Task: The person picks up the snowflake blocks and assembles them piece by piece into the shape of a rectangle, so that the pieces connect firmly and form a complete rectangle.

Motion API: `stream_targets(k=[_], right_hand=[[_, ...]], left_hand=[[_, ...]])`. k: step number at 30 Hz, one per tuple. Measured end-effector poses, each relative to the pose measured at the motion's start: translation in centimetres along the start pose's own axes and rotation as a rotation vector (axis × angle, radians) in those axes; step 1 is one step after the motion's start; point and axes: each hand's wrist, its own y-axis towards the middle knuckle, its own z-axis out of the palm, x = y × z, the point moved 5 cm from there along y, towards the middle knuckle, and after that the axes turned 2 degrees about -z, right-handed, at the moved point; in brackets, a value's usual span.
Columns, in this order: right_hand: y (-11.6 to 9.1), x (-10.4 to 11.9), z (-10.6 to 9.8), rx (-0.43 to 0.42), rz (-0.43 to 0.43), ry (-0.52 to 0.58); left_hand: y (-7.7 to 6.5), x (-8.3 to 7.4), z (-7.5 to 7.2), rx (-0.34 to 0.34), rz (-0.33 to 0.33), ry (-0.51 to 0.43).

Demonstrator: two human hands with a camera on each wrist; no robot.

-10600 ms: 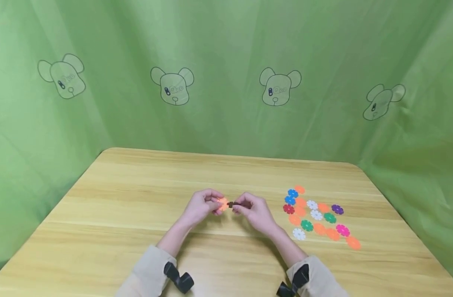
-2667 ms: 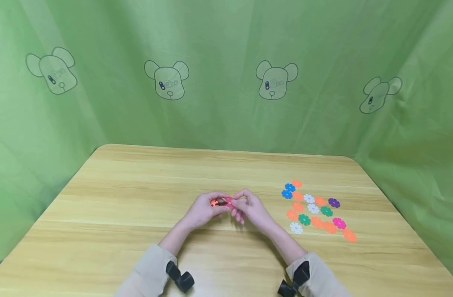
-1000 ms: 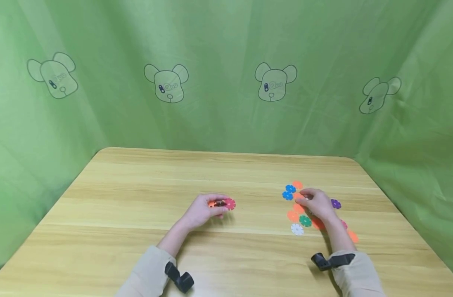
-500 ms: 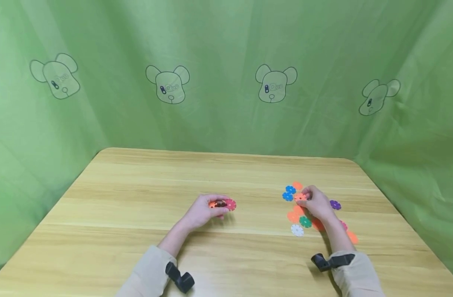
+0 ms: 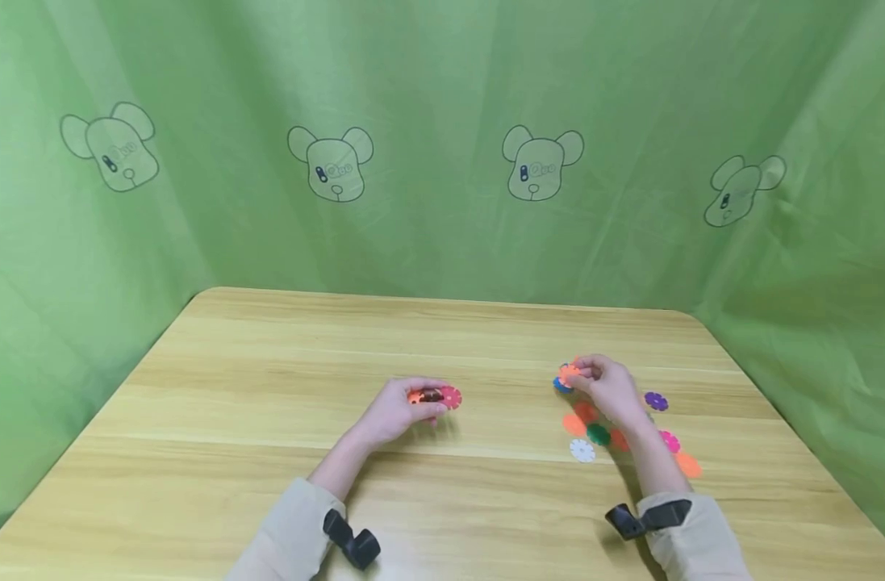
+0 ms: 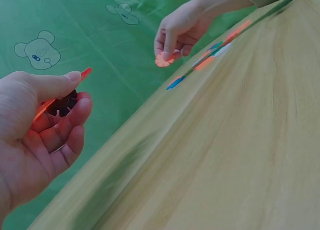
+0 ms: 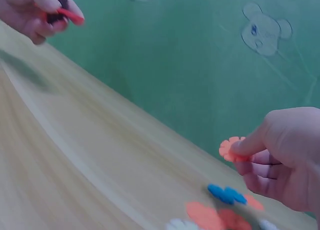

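My left hand [image 5: 397, 413] pinches a small chain of joined snowflake discs above the table. In it a red disc [image 5: 451, 398] sticks out to the right, a dark brown disc [image 6: 62, 105] stands crosswise, and an orange disc [image 5: 415, 398] lies partly behind the fingers. My right hand [image 5: 607, 389] pinches a single orange snowflake disc [image 7: 232, 149] between thumb and fingers, raised over the blue discs [image 7: 227, 194] at the far left of the loose group. The left wrist view shows that orange disc held clear of the table.
Loose discs lie flat on the right of the wooden table [image 5: 282, 347]: a white disc [image 5: 582, 450], a green disc [image 5: 598, 434], a pink disc [image 5: 670, 441], a purple disc [image 5: 656, 401] and several orange ones. Some are hidden under my right forearm. A green curtain [image 5: 427, 242] hangs behind.
Earlier both hands met at the chain, where a red disc came onto the brown one. My right hand then went to the loose discs, picked up an orange one, and now carries it up and left.
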Motion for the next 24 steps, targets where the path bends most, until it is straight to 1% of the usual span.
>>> stream_targets(k=[4, 9, 13, 17, 24], right_hand=[[-0.2, 1.6, 1.1, 0.070, -0.026, 0.109], [-0.6, 3.4, 3.5, 0.192, -0.085, 0.239], [-1.3, 4.9, 5.5, 0.270, -0.123, 0.297], [-2.1, 6.1, 7.2, 0.308, -0.147, 0.320], [-3.3, 7.9, 9.1, 0.312, -0.216, 0.326]], left_hand=[[-0.6, -1.4, 0.0, 0.007, 0.016, 0.025], [-0.8, -1.7, 0.0, 0.021, 0.021, 0.019], [-0.8, -1.6, 0.1, 0.028, 0.013, 0.024], [-0.8, -1.6, 0.1, 0.029, 0.011, 0.039], [-0.7, -1.5, 0.4, 0.043, 0.018, 0.034]])
